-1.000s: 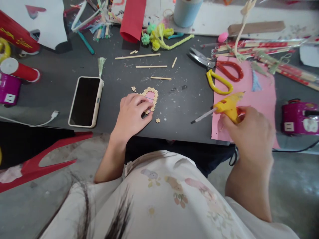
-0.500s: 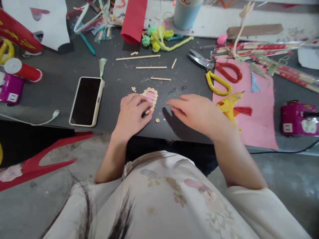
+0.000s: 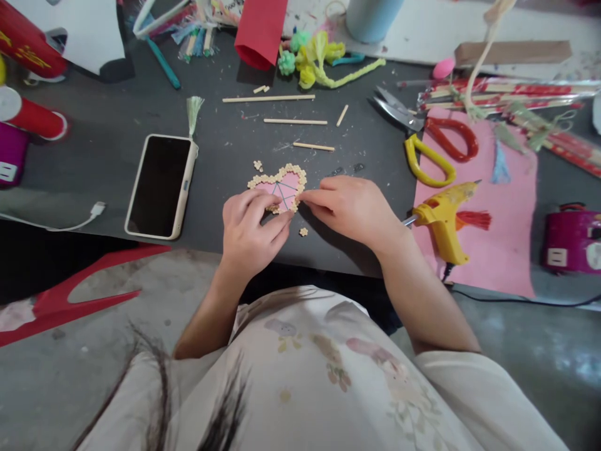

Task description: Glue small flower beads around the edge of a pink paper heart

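Note:
A pink heart [image 3: 287,185] edged with small pale beads or wood slices lies on the dark table, thin dark lines crossing its face. My left hand [image 3: 253,228] holds its lower left part, with fingertips on the face and the thumb at the lower edge. From the right, my right hand [image 3: 354,207] reaches the heart's right rim with its fingertips pressed together. Whether a small piece is between them, I cannot tell. A loose flower-shaped cluster [image 3: 303,232] sits just below the heart, and another small cluster [image 3: 258,165] lies above its left lobe.
Several thin wooden sticks [image 3: 295,121] lie beyond the heart. A phone [image 3: 160,188] is at left. To the right are scissors [image 3: 422,134] and a yellow glue gun [image 3: 446,219] on a pink sheet [image 3: 511,238]. Yellow and green craft pieces [image 3: 314,59] lie farther back.
My right hand has moved left until its fingertips meet the heart's right rim. My left fingers have shifted lower, uncovering more of the heart. The view has shifted slightly.

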`<state>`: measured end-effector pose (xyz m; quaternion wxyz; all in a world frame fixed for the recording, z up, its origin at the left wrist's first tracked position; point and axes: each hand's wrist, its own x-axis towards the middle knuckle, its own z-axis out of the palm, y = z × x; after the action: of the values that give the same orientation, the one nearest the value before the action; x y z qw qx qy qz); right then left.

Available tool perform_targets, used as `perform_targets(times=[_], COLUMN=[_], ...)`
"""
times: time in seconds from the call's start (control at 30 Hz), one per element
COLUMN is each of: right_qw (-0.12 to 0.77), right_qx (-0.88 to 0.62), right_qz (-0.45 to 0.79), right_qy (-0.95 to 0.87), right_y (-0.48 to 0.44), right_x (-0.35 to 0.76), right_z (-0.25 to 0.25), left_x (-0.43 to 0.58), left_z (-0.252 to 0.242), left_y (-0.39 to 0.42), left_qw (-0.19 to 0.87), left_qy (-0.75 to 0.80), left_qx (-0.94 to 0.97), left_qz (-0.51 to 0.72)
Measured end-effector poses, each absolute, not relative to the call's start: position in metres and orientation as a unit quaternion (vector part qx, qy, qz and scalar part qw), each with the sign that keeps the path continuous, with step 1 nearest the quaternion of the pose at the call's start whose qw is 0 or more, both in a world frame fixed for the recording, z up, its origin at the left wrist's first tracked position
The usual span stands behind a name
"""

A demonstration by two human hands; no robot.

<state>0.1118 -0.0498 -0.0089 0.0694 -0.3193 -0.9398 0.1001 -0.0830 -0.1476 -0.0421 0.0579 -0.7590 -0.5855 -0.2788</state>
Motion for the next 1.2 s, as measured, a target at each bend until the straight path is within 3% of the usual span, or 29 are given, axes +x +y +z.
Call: perform_targets(times=[0.53, 0.93, 1.2], right_qw=[0.080, 0.035, 0.093], right_qx=[-0.280, -0.268, -0.258], right_qz=[0.093, 0.070, 0.051], right_qy=[-0.952, -0.960, -0.960], right_y=[-0.048, -0.051, -0.051], right_x=[0.117, 0.112, 0.116], right_z=[-0.016, -0.009, -0.018], left_x=[-0.078, -0.076, -0.072], left_z=[-0.039, -0.037, -0.037], left_y=[-0.139, -0.136, -0.138], left_qw=[0.067, 0.062, 0.063], left_qy=[-0.591, -0.591, -0.593], left_qx=[-0.759, -0.760, -0.760], left_qz=[-0.264, -0.262, -0.259])
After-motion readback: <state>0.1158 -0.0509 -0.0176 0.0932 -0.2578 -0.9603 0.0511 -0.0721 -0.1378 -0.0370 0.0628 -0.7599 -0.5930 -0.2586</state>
